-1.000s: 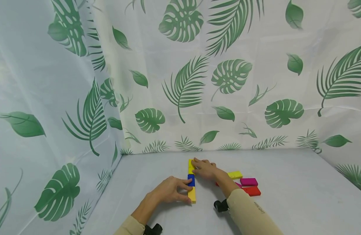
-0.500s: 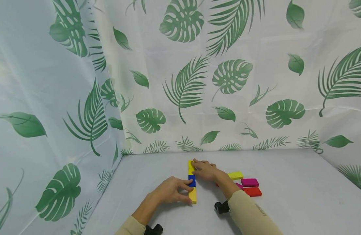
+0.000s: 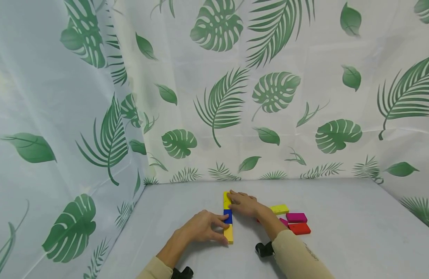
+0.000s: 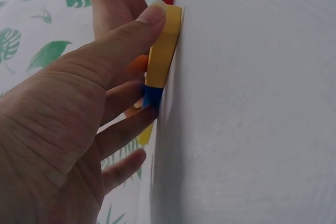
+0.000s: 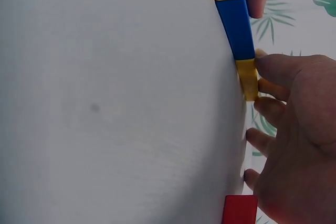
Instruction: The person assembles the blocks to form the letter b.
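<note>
While the left hand (image 3: 203, 226) and right hand (image 3: 245, 204) grip opposite ends, the three-block row (image 3: 230, 212) looks joined

They hold the near yellow block (image 3: 229, 233) and far yellow block (image 3: 226, 200) respectively, blue block (image 3: 230, 221) between. Loose blocks (image 3: 296, 217) lie unjoined to the right on the counter (image 3: 354, 224).

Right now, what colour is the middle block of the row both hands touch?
Blue. The middle block shows best in the right wrist view.

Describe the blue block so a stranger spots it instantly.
On the white table, find the row of three blocks between the left hand and right hand. The blue block sits between the far yellow block and the near yellow block, the only blue block in view.
</note>
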The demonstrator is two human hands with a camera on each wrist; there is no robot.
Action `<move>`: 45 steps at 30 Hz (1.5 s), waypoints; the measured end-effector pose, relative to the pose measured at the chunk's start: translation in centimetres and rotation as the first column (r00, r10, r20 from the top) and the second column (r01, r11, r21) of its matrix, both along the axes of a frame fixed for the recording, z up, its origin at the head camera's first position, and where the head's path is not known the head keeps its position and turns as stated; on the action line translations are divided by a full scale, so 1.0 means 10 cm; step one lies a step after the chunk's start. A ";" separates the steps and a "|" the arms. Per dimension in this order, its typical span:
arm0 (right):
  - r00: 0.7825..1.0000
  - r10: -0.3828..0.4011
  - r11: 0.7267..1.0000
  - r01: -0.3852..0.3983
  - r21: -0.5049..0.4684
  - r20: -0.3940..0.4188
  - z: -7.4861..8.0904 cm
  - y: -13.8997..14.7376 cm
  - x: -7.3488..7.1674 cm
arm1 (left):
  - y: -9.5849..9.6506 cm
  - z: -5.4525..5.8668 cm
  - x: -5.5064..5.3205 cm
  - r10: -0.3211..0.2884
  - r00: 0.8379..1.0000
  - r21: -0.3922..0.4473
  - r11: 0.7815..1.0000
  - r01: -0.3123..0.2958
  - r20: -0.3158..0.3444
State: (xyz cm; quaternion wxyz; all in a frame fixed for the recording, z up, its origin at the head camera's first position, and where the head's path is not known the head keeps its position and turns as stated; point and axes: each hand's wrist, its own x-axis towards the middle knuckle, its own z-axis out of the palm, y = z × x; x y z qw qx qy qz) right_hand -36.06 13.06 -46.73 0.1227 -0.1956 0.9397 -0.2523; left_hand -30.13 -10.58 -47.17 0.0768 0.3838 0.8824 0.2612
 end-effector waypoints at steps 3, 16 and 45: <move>1.000 0.001 1.000 -0.001 -0.019 0.009 -0.02 -0.01 0.02 | 0.00 0.01 0.01 -0.005 1.000 -0.007 1.000 0.005 -0.003; 0.997 -0.025 0.998 0.020 -0.060 -0.078 -0.14 -0.01 0.11 | 0.02 0.03 0.02 -0.006 1.000 -0.011 1.000 0.006 -0.001; 0.969 -0.079 0.988 0.045 -0.148 -0.233 -0.21 -0.03 0.23 | 0.03 0.06 0.04 -0.007 0.999 -0.039 0.999 0.005 -0.044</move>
